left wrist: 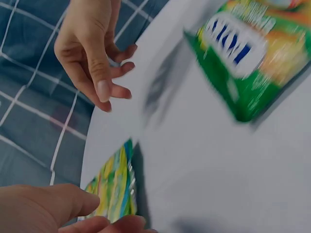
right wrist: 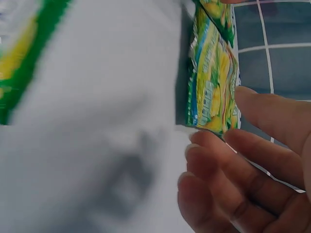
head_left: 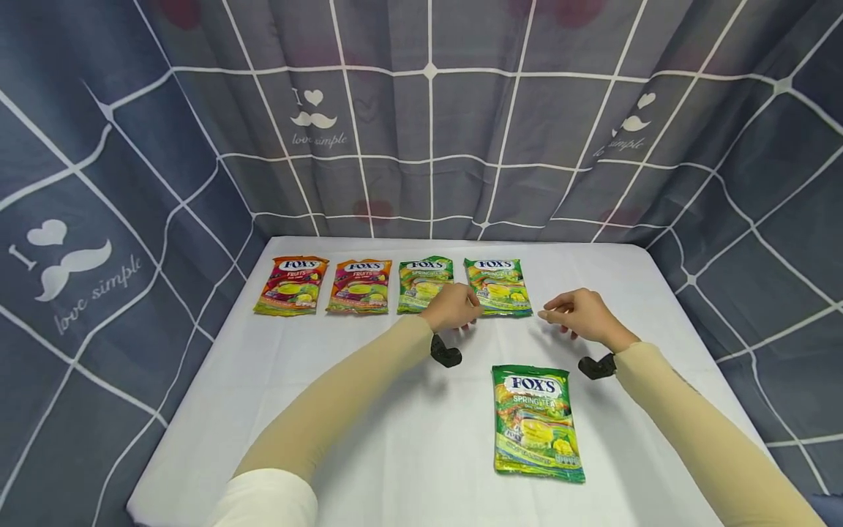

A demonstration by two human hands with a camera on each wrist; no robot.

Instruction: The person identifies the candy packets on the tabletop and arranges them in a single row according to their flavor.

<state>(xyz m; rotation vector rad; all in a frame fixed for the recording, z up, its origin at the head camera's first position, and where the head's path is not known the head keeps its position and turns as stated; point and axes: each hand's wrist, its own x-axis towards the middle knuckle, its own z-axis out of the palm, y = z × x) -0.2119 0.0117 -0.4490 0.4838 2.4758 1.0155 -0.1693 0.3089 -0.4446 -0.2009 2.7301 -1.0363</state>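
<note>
My left hand (head_left: 453, 306) is at the lower left corner of a green Fox's Spring Tea candy bag (head_left: 498, 287), fingers loosely bent and holding nothing. Just right of that bag hovers my right hand (head_left: 582, 316), its fingers relaxed with nothing between them. In the right wrist view the bag (right wrist: 214, 82) lies flat beyond the fingertips (right wrist: 194, 160). Another Spring Tea bag (head_left: 421, 282) sits to its left, partly covered by my left hand. A third Spring Tea bag (head_left: 536, 424) lies nearer me, below and between both hands.
Two orange and purple Fox's Fruits candy bags, one at the far left (head_left: 291, 287) and one beside it (head_left: 358, 287), continue the back row. All lie on a white-covered table (head_left: 369, 373). Grey checked curtains (head_left: 395, 146) enclose it at the back and sides.
</note>
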